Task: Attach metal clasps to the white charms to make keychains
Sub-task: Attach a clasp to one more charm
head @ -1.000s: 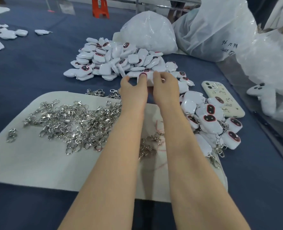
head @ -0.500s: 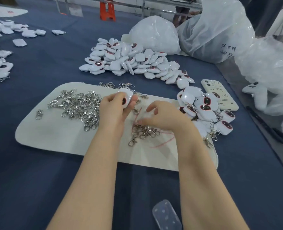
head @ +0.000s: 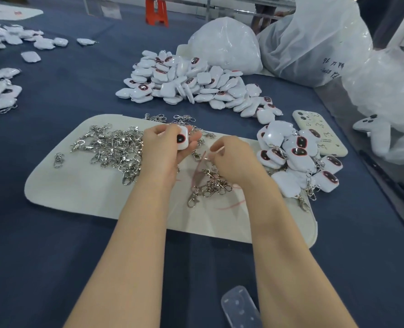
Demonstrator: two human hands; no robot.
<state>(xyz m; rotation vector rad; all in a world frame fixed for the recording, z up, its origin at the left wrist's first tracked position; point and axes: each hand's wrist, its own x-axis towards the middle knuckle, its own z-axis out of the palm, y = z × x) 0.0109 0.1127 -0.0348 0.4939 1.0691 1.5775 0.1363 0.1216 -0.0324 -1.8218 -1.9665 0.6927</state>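
Your left hand (head: pixel 165 150) grips a charm (head: pixel 182 140) face-up, ready for fitting; your right hand (head: pixel 234 159) curls over the clasps (head: pixel 210 185), whether pinching one I cannot tell.

A heap of clasps (head: pixel 111 150) lies on the mat's (head: pixel 78 192) left half, a smaller bunch (head: pixel 214 185) near its middle. A pile of charms (head: pixel 191 84) sits behind the mat, keychains (head: pixel 295 157) overlap its right end, a phone (head: pixel 319 133) lies right of it, a plastic case (head: pixel 240 306) before it.
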